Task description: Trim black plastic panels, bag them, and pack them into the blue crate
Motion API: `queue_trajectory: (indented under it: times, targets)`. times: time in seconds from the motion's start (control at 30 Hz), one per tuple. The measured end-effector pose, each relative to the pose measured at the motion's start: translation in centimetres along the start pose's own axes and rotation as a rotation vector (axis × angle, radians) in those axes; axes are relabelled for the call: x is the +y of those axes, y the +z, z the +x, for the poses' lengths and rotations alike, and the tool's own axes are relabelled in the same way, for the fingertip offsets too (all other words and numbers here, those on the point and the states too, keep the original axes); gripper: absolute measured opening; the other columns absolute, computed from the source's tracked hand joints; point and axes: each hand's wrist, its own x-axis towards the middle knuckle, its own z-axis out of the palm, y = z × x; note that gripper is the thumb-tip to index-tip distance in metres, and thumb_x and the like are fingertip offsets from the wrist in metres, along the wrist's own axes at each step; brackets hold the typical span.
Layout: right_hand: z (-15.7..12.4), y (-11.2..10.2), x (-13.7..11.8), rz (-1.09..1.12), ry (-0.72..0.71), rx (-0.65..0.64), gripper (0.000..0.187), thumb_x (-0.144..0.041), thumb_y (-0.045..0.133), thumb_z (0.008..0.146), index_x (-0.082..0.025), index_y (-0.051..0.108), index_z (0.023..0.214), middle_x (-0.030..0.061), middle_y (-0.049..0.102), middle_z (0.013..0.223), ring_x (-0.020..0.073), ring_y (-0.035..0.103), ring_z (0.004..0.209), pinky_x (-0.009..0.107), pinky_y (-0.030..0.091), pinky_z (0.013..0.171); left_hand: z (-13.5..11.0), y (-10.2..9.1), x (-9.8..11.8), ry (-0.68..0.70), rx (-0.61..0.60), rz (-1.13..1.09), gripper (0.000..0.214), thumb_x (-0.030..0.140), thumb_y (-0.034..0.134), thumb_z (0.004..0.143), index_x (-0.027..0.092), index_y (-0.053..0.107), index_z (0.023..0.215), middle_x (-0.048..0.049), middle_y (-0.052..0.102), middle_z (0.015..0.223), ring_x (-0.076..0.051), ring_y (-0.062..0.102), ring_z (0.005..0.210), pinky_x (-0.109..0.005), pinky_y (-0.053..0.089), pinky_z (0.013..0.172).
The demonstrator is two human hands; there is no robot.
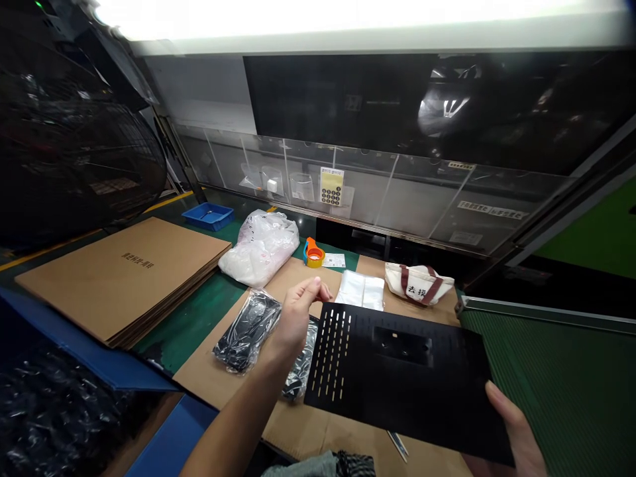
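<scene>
A black perforated metal plate [397,377] is the landmark here, held tilted above a green-topped work surface [191,324] and near its right end. Far to the left of the plate stands a dark round fan with a wire guard [74,165], and below it, at the lower left, lies a heap of dark bubble wrap [50,417]. Closer to the plate on that side rests a thick stack of flat brown cardboard sheets [124,278] printed with black characters, with a small blue plastic tray [207,216] beyond it. Further up and left of the plate sit a clear bag of white soft material [261,246] and an orange-and-blue tape dispenser [313,253] holding a yellow roll. Two black items sealed in clear plastic bags [247,330] lie on a brown cardboard sheet [238,404] just left of the plate, one partly hidden behind the left hand [298,318]. That hand is raised beside the plate's upper left corner, its fingers curled closed around nothing visible. Directly beyond the plate's top edge lie a stack of clear plastic bags [360,290] and a cream canvas bag with maroon straps [420,283]. The right hand [517,430] grips the plate's lower right corner, thumb on top and the rest of the hand beneath. To the right of the plate runs a green ribbed mat [561,391] edged by a metal rail [546,315].
</scene>
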Motion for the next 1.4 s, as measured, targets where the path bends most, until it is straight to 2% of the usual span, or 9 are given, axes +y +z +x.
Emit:
queue_trajectory:
  times: [0.13, 0.3, 0.4, 0.53, 0.7, 0.9, 1.13, 1.27, 1.4]
  targets:
    - [0.8, -0.4, 0.3, 0.073, 0.034, -0.032, 0.027, -0.037, 0.057, 0.075, -0.021, 0.070, 0.093, 0.0018, 0.070, 0.091, 0.0251, 0.066, 0.085, 0.039, 0.047, 0.090, 0.3, -0.4, -0.2, 0.033, 0.092, -0.061, 0.013, 0.024, 0.050, 0.082, 0.016, 0.059, 0.084, -0.0028, 0.057, 0.089, -0.013, 0.052, 0.085, -0.025, 0.039, 0.081]
    - [1.2, 0.0, 0.5, 0.142, 0.052, 0.015, 0.031, -0.040, 0.058, 0.074, -0.022, 0.068, 0.097, 0.0013, 0.069, 0.096, 0.0237, 0.064, 0.090, 0.038, 0.045, 0.092, -1.3, 0.3, 1.0, -0.177, -0.087, -0.348, 0.034, 0.030, 0.041, 0.087, 0.017, 0.049, 0.118, -0.0078, 0.053, 0.119, -0.021, 0.044, 0.116, -0.034, 0.031, 0.100]
    - [1.5, 0.2, 0.8, 0.154, 0.047, -0.001, 0.034, -0.042, 0.056, 0.076, -0.023, 0.065, 0.102, 0.0016, 0.067, 0.103, 0.0228, 0.063, 0.094, 0.039, 0.043, 0.094, -2.5, 0.8, 1.7, -0.276, -0.152, -0.488, 0.043, 0.037, 0.035, 0.089, 0.020, 0.041, 0.129, -0.0048, 0.044, 0.132, -0.020, 0.032, 0.126, -0.033, 0.023, 0.106]
    - [1.9, 0.2, 1.2, 0.165, 0.060, -0.054, 0.040, -0.051, 0.049, 0.078, -0.025, 0.064, 0.105, 0.0017, 0.064, 0.108, 0.0238, 0.061, 0.098, 0.042, 0.041, 0.097, -3.4, 1.4, 2.3, -0.328, -0.160, -0.546, 0.049, 0.044, 0.035, 0.088, 0.025, 0.036, 0.133, -0.0009, 0.036, 0.139, -0.022, 0.026, 0.130, -0.034, 0.021, 0.108]
    - [2.1, -0.8, 1.8, 0.150, 0.051, -0.123, 0.051, -0.061, 0.037, 0.079, -0.027, 0.061, 0.109, 0.0028, 0.063, 0.111, 0.0255, 0.057, 0.105, 0.046, 0.040, 0.097, -3.7, 1.9, 2.4, -0.357, -0.112, -0.546, 0.054, 0.046, 0.038, 0.087, 0.024, 0.029, 0.136, -0.0023, 0.038, 0.138, -0.023, 0.028, 0.129, -0.036, 0.022, 0.108]
    - [1.1, -1.5, 2.1, 0.041, 0.067, -0.263, 0.065, -0.071, 0.030, 0.075, -0.023, 0.067, 0.097, 0.0086, 0.070, 0.092, 0.0279, 0.055, 0.108, 0.048, 0.043, 0.092, -3.0, 0.7, 2.0, -0.351, -0.173, -0.416, 0.050, 0.027, 0.046, 0.085, 0.022, 0.034, 0.134, -0.0031, 0.044, 0.134, -0.025, 0.033, 0.126, -0.037, 0.025, 0.107]
    - [-0.1, 0.2, 1.0, -0.072, -0.108, -0.312, 0.049, -0.065, 0.047, 0.072, -0.025, 0.069, 0.090, 0.0096, 0.070, 0.086, 0.0322, 0.060, 0.097, 0.050, 0.048, 0.082, -2.4, -1.1, 1.5, -0.379, -0.240, -0.245, 0.055, 0.024, 0.048, 0.084, 0.026, 0.028, 0.136, -0.0010, 0.044, 0.134, -0.025, 0.030, 0.128, -0.036, 0.030, 0.105]
    - [0.1, 0.4, 1.1, -0.141, -0.230, -0.392, 0.041, -0.057, 0.046, 0.078, -0.026, 0.068, 0.094, 0.0077, 0.071, 0.074, 0.0297, 0.064, 0.085, 0.044, 0.051, 0.073, -2.4, -1.3, 1.4, -0.360, -0.225, -0.149, 0.055, 0.028, 0.050, 0.084, 0.024, 0.030, 0.135, -0.0009, 0.043, 0.135, -0.025, 0.025, 0.130, -0.033, 0.028, 0.106]
    - [0.0, 0.5, 0.6, -0.306, -0.350, -0.397, 0.034, -0.045, 0.046, 0.082, -0.022, 0.067, 0.098, 0.0064, 0.069, 0.070, 0.0249, 0.066, 0.067, 0.034, 0.053, 0.055, -2.4, -1.4, 0.8, -0.322, -0.200, -0.049, 0.054, 0.033, 0.051, 0.083, 0.026, 0.034, 0.133, 0.0004, 0.042, 0.135, -0.024, 0.024, 0.131, -0.033, 0.023, 0.108]
